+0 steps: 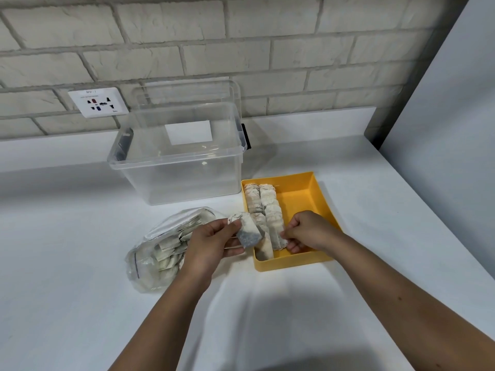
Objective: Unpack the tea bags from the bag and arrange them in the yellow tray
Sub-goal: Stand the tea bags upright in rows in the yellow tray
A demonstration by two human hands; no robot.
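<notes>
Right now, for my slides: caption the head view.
Left hand holds a tea bag; right hand pinches the tea bag row in the yellow tray.

- The left hand (211, 245) is covering part of the plastic bag (146, 263) and the tea bags (171, 245) inside it.
- The right hand (308, 231) is hiding the near end of one row in the yellow tray (302, 199); its grip is not showing.
- The bottom edge is cutting off both forearms (166, 317).
- The wall socket (98, 102) print is appearing too small to read.

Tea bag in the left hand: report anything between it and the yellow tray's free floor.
Inside the yellow tray, the two rows of tea bags and the right hand at their near end lie between.
</notes>
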